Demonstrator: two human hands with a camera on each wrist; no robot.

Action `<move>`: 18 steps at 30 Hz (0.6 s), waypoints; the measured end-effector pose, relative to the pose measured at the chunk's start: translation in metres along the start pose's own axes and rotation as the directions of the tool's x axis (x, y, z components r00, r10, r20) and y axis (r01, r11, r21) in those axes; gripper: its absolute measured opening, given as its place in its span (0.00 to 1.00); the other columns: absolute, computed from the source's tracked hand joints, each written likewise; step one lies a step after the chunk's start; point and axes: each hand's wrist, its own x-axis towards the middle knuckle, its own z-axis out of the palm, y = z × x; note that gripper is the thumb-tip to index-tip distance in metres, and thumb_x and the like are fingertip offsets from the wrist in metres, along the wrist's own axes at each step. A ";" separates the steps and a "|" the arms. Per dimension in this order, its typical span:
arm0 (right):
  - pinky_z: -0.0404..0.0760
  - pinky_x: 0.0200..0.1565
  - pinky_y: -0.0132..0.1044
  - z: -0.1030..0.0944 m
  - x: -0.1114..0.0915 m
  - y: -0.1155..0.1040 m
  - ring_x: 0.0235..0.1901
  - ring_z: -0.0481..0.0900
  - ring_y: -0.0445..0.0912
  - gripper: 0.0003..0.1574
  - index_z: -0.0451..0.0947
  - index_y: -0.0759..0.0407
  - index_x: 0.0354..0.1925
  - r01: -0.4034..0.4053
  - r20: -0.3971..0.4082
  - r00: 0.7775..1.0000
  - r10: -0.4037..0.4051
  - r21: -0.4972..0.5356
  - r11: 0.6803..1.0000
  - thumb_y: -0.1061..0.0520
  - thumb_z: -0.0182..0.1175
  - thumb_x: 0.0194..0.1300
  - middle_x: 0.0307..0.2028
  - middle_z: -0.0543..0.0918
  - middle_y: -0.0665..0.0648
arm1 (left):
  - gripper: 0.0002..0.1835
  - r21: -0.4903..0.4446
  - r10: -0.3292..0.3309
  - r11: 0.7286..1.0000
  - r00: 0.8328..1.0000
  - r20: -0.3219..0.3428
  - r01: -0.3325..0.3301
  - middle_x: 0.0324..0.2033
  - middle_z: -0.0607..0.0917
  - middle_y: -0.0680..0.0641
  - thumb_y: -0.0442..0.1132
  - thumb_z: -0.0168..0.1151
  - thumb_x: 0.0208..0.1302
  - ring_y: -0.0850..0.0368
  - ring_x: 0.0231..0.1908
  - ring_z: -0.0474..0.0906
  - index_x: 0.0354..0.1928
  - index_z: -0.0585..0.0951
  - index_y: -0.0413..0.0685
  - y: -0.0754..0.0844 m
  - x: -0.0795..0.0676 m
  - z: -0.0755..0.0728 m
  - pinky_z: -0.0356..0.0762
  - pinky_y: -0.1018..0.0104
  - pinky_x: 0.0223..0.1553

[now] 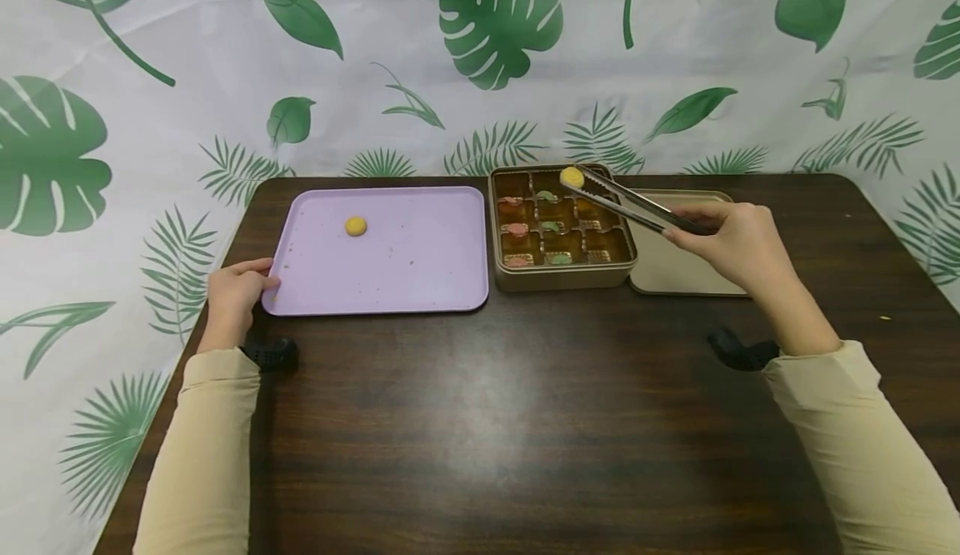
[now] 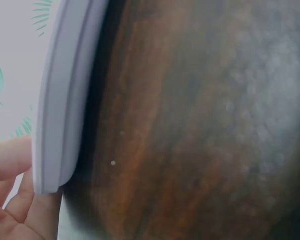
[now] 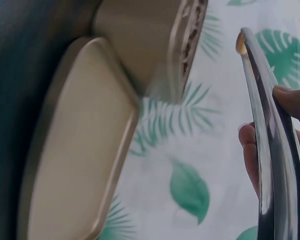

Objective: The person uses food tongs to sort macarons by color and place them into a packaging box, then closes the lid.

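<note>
My right hand (image 1: 738,242) grips metal tongs (image 1: 637,201), whose tips pinch a yellow macaron (image 1: 572,177) above the back of a gold tin (image 1: 566,276). The right wrist view shows the tongs (image 3: 272,150) between thumb and fingers, the macaron (image 3: 241,44) at their far end. Inside the tin, a divided gold insert holds pink macarons (image 1: 517,228) in the left column and green macarons (image 1: 560,260) in the middle one. My left hand (image 1: 234,292) holds the left edge of a lilac tray (image 1: 390,288). Another yellow macaron (image 1: 356,226) lies on that tray.
A flat gold lid (image 1: 682,267) lies right of the tin, partly under my right hand. Crumbs dot the tray. Everything stands toward the back of a dark wooden table (image 1: 480,422), with a leaf-patterned cloth (image 1: 375,105) hanging behind and along the left.
</note>
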 end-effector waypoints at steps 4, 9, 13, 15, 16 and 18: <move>0.78 0.33 0.49 -0.001 -0.007 0.012 0.40 0.82 0.64 0.24 0.81 0.64 0.50 -0.016 0.016 1.000 0.016 -0.002 1.000 0.49 0.64 0.61 0.43 0.84 0.70 | 0.26 -0.002 -0.002 1.000 1.000 -0.018 0.002 0.57 0.76 0.43 0.28 0.55 0.61 0.68 0.40 0.72 0.64 0.72 0.43 -0.001 0.001 -0.001 0.76 0.75 0.45; 0.78 0.31 0.43 -0.001 -0.012 0.022 0.39 0.83 0.63 0.24 0.82 0.64 0.49 -0.031 0.037 0.999 0.031 -0.008 0.999 0.50 0.65 0.60 0.43 0.84 0.70 | 0.26 -0.010 -0.007 1.000 1.000 0.008 0.007 0.52 0.78 0.48 0.29 0.55 0.62 0.69 0.40 0.71 0.64 0.72 0.44 -0.002 0.002 -0.002 0.75 0.77 0.43; 0.73 0.26 0.28 -0.001 -0.014 0.027 0.31 0.84 0.47 0.23 0.83 0.64 0.47 -0.030 0.046 0.998 0.030 -0.012 0.999 0.50 0.66 0.59 0.42 0.85 0.70 | 0.26 -0.024 -0.012 1.000 1.000 0.024 0.012 0.39 0.77 0.57 0.30 0.56 0.63 0.70 0.39 0.71 0.65 0.71 0.45 -0.002 0.003 -0.002 0.72 0.79 0.40; 0.70 0.26 0.25 -0.001 -0.014 0.029 0.30 0.83 0.46 0.23 0.83 0.64 0.47 -0.025 0.046 0.999 0.026 -0.016 1.000 0.50 0.67 0.59 0.41 0.85 0.70 | 0.26 -0.030 -0.015 0.999 1.000 0.026 0.015 0.36 0.75 0.59 0.30 0.56 0.63 0.70 0.38 0.71 0.65 0.71 0.45 -0.002 0.003 -0.003 0.72 0.79 0.40; 0.70 0.26 0.25 -0.001 -0.015 0.030 0.31 0.84 0.47 0.23 0.83 0.64 0.47 -0.026 0.050 0.998 0.026 -0.016 1.000 0.50 0.66 0.59 0.42 0.85 0.70 | 0.26 -0.031 -0.016 0.999 0.999 0.028 0.017 0.35 0.75 0.59 0.30 0.56 0.63 0.70 0.38 0.70 0.65 0.71 0.45 -0.002 0.003 -0.003 0.72 0.79 0.39; 0.71 0.26 0.28 -0.001 -0.016 0.031 0.35 0.84 0.56 0.24 0.82 0.65 0.48 -0.029 0.059 0.998 0.030 -0.019 0.999 0.50 0.66 0.59 0.43 0.84 0.71 | 0.26 -0.032 -0.020 0.999 0.999 0.029 0.021 0.35 0.75 0.59 0.31 0.55 0.63 0.70 0.38 0.70 0.65 0.71 0.45 -0.002 0.003 -0.003 0.72 0.79 0.40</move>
